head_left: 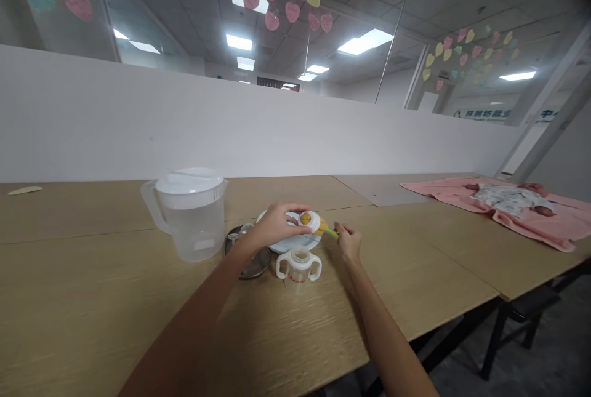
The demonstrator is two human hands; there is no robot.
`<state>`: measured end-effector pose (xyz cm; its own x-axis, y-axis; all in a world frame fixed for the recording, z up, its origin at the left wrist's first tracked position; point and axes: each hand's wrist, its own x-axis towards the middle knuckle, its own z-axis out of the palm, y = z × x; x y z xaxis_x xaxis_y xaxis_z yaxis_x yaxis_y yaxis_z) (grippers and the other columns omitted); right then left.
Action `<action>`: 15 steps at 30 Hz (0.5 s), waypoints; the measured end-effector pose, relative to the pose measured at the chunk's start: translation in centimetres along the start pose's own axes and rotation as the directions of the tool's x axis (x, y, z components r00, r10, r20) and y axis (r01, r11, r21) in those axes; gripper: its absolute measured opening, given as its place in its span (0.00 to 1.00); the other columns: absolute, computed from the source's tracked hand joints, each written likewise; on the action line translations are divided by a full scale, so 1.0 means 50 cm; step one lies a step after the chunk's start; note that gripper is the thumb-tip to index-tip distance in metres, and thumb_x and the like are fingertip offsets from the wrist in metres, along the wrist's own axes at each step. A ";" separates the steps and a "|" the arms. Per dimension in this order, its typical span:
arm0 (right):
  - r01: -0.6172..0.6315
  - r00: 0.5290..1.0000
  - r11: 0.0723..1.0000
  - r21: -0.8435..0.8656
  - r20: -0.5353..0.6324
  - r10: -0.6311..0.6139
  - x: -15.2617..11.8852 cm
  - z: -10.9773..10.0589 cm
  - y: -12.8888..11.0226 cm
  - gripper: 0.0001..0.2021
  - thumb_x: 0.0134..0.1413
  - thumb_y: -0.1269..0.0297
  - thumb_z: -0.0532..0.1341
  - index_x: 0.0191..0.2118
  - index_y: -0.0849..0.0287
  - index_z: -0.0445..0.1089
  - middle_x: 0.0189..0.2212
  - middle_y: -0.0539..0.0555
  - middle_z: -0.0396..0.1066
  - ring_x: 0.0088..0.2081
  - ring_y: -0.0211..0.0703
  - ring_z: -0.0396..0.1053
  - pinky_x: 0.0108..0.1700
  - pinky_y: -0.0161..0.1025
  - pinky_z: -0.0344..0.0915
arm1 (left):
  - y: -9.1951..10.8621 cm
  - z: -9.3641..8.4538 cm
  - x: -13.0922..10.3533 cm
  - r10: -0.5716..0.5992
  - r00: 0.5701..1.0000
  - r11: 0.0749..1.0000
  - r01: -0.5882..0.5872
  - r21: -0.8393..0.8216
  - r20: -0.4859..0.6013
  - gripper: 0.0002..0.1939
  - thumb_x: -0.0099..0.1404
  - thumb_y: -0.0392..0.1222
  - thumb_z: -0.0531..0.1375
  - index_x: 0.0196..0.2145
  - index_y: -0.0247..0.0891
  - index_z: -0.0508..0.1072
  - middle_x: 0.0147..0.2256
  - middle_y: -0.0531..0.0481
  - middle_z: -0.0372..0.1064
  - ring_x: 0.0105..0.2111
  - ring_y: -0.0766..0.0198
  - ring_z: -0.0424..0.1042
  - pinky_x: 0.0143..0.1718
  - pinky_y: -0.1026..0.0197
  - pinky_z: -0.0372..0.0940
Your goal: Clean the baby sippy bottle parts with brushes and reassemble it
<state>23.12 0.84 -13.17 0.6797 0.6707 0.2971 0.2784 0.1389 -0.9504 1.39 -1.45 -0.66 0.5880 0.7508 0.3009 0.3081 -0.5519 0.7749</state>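
Left hand [278, 224] grips a white ring [314, 221], best held steady, around a yellow brush [305, 218]; the right hand [349, 242], just beside, pinches its green handle [331, 233].

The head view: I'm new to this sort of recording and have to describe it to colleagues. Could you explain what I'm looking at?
There is no machine here. A camera worn on the person's head looks forward and down, so the two bare hands are the wearer's own. The left hand holds a small white ring. The right hand grips the green end of a yellow-and-green brush, whose yellow part seems to run through the ring. On the table, a clear two-handled cup stands nearer the wearer, beside a pale plate, a metal dish and a lidded pitcher. At far right, what looks like a doll lies on a pink cloth.
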 end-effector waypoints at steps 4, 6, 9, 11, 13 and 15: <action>0.040 0.999 0.990 -0.139 0.025 -0.037 -0.005 -0.004 -0.001 0.20 0.46 0.50 0.53 0.18 0.62 0.66 0.12 0.47 0.57 0.19 0.36 0.55 0.24 0.34 0.51 | -0.007 -0.025 0.001 -0.020 0.998 0.972 0.032 0.233 -0.052 0.23 0.53 0.44 0.62 0.48 0.38 0.71 0.45 0.48 0.72 0.38 0.58 0.73 0.40 0.61 0.66; 0.085 0.996 0.949 -0.302 0.042 -0.076 -0.009 -0.004 -0.004 0.19 0.48 0.52 0.52 0.19 0.62 0.68 0.14 0.48 0.60 0.20 0.36 0.56 0.24 0.33 0.49 | -0.020 -0.053 0.000 -0.024 0.995 0.910 0.060 0.411 -0.093 0.23 0.53 0.43 0.61 0.48 0.38 0.71 0.46 0.47 0.72 0.41 0.56 0.72 0.44 0.61 0.64; 0.161 0.986 0.833 -0.529 0.053 -0.157 -0.016 -0.005 -0.007 0.19 0.52 0.55 0.51 0.21 0.62 0.70 0.18 0.51 0.65 0.21 0.35 0.55 0.25 0.34 0.45 | -0.046 -0.098 -0.008 -0.148 0.980 0.778 0.199 0.596 -0.134 0.22 0.54 0.40 0.58 0.49 0.38 0.70 0.48 0.44 0.70 0.45 0.55 0.69 0.46 0.61 0.61; 0.193 0.980 0.783 -0.592 0.070 -0.189 -0.018 -0.005 -0.010 0.19 0.53 0.57 0.51 0.23 0.61 0.72 0.20 0.53 0.67 0.21 0.35 0.54 0.25 0.35 0.43 | -0.066 -0.117 -0.015 -0.290 0.947 0.709 0.308 0.635 -0.136 0.17 0.53 0.39 0.58 0.42 0.36 0.74 0.42 0.42 0.74 0.40 0.54 0.71 0.41 0.61 0.63; 0.194 0.979 0.771 -0.607 0.070 -0.192 -0.018 -0.007 -0.012 0.19 0.54 0.57 0.50 0.24 0.61 0.72 0.21 0.54 0.68 0.22 0.35 0.55 0.25 0.35 0.43 | -0.086 -0.122 -0.019 -0.397 0.909 0.671 0.382 0.635 -0.128 0.09 0.48 0.39 0.60 0.29 0.35 0.76 0.30 0.42 0.76 0.32 0.54 0.73 0.34 0.61 0.64; 0.168 0.983 0.780 -0.603 0.043 -0.178 -0.018 -0.010 -0.013 0.19 0.54 0.58 0.50 0.25 0.61 0.73 0.22 0.54 0.69 0.22 0.36 0.56 0.25 0.35 0.42 | -0.106 -0.114 -0.019 -0.457 0.880 0.660 0.432 0.615 -0.128 0.06 0.44 0.41 0.63 0.17 0.35 0.73 0.19 0.44 0.72 0.24 0.54 0.72 0.28 0.60 0.64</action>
<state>22.68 -0.23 -12.76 0.5896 0.6656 0.4576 0.7401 -0.2183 -0.6361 -5.05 2.85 -1.90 0.2814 0.9594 -0.0180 0.9172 -0.2634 0.2990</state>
